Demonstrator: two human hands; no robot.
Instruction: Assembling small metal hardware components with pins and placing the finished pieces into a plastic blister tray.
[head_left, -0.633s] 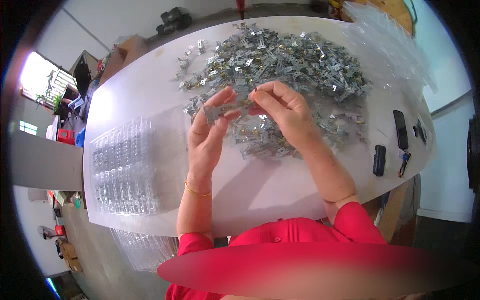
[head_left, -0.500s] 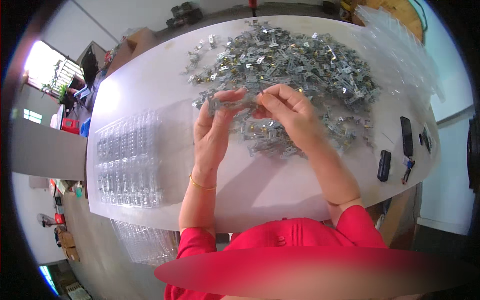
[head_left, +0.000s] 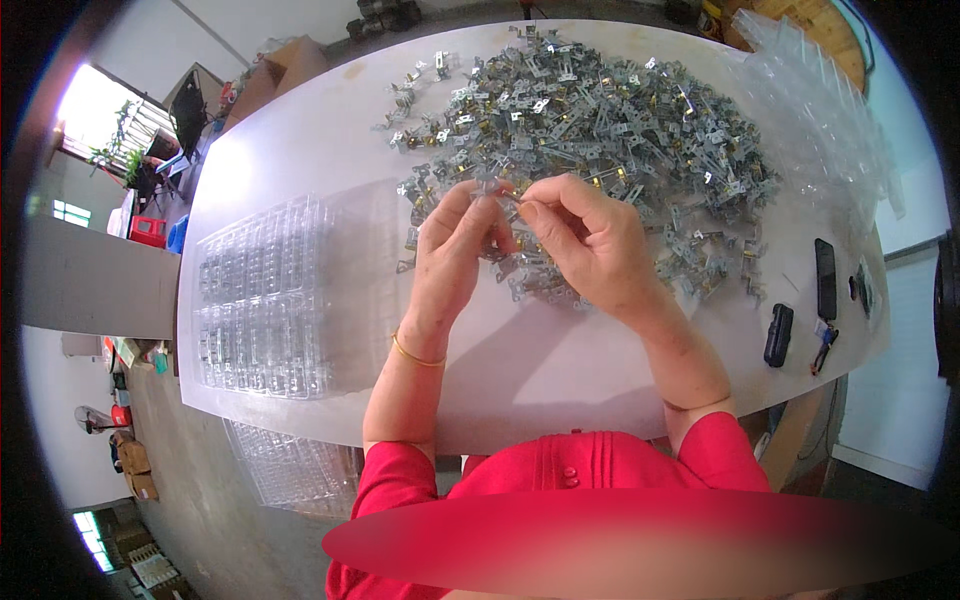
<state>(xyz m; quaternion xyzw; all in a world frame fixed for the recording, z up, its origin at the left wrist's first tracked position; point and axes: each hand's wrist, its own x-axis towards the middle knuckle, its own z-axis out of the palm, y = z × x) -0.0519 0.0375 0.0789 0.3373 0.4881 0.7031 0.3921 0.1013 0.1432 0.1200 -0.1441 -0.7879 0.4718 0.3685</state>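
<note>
A large heap of small grey metal brackets, some with brass-coloured parts, spreads over the far middle of the white table. Just in front of the heap, my two hands are raised close together. My left hand is closed, thumb against fingers, on a small metal bracket that is mostly covered by the fingers. With thumb and forefinger pinched, my right hand meets the bracket's side. A thin dark bit shows at those fingertips, too small to name.
Clear plastic trays with rows of metal parts lie on the left of the table. More clear trays sit lower, beyond the front edge. Clear plastic sheeting covers the far right. A phone, a black case and keys lie at right.
My hands have drawn closer together. The left has turned inward and moved slightly right, so its fingers now cover more of the bracket. The whole view has shifted a little.
</note>
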